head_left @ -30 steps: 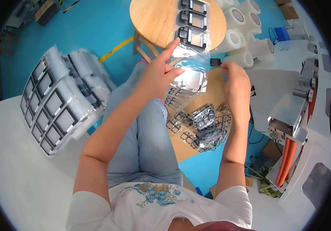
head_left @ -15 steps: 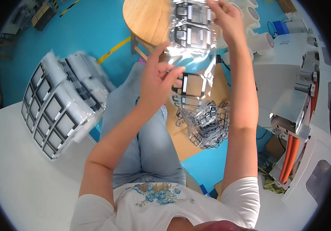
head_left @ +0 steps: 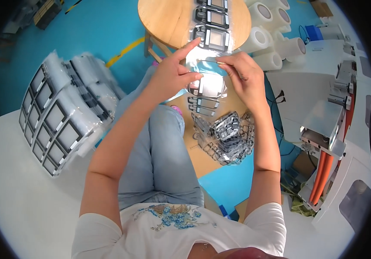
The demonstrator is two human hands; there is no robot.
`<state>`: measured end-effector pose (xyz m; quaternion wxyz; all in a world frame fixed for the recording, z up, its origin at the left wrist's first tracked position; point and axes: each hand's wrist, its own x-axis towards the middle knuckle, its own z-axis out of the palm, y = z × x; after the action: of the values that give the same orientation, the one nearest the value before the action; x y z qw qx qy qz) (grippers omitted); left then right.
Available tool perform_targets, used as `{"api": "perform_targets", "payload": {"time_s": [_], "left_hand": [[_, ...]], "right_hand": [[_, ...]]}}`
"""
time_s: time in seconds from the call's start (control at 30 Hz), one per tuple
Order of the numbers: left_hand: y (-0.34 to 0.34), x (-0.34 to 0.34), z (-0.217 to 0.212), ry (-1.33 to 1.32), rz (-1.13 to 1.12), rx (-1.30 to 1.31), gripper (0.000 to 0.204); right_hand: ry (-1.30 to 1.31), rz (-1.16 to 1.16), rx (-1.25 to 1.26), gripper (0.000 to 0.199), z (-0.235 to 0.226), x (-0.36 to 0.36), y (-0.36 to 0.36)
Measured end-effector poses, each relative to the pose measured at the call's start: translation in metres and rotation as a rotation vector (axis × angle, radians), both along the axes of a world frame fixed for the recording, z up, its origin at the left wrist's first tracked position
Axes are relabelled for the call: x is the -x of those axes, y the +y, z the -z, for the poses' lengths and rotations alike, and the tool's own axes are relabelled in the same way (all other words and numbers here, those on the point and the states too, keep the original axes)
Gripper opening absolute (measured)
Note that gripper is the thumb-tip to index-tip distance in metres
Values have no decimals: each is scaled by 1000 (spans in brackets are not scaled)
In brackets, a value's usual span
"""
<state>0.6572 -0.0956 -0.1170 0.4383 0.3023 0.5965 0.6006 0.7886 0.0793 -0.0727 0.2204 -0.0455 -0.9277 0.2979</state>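
Observation:
A clear plastic film strip carries a row of black-edged, frame-like parts and runs toward me over the edge of a round wooden stool. My left hand grips the strip's left edge, thumb on top, other fingers partly hidden behind the film and index finger stretched along it. My right hand pinches a thin, dark, stick-like tool between thumb and fingers. The tool lies across the glossy bare film between two parts; its exact kind is too small to tell. Below, the strip's lower end hangs above a heap of similar strips.
The wooden stool stands ahead. White film rolls are piled right of it. A cardboard box lies under the heap. Stacked sheets of framed parts rest on the white table at left. A machine stands at right.
The strip has come down from my raised right hand and its far part now lies on the stool. My right hand has let go of it, moved nearer, and holds the thin tool.

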Motion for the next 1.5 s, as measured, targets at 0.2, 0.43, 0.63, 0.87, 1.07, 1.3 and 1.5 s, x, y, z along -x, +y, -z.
{"api": "perform_targets", "payload": {"time_s": [0.2, 0.43, 0.63, 0.87, 1.07, 1.3, 1.5], "left_hand": [[3, -2, 1, 54, -5, 52, 85], [1, -22, -15, 56, -50, 9, 88], [-4, -68, 39, -334, 28, -318, 50], [-5, -83, -9, -338, -180, -393, 11], [-1, -36, -9, -134, -259, -99, 66], [-5, -16, -6, 33, -89, -16, 77], [-4, -5, -5, -54, -21, 1, 81]], "right_hand": [[18, -105, -377, 29, 7, 23, -13], [-248, 375, 159, 23, -7, -65, -5], [-219, 186, 608, 14, -32, -65, -20], [153, 297, 664, 29, -81, 44, 84], [-150, 393, 363, 40, 25, 115, 111], [0, 303, 191, 17, -4, 36, 54], [-34, -44, -38, 18, -9, 9, 1]]}}
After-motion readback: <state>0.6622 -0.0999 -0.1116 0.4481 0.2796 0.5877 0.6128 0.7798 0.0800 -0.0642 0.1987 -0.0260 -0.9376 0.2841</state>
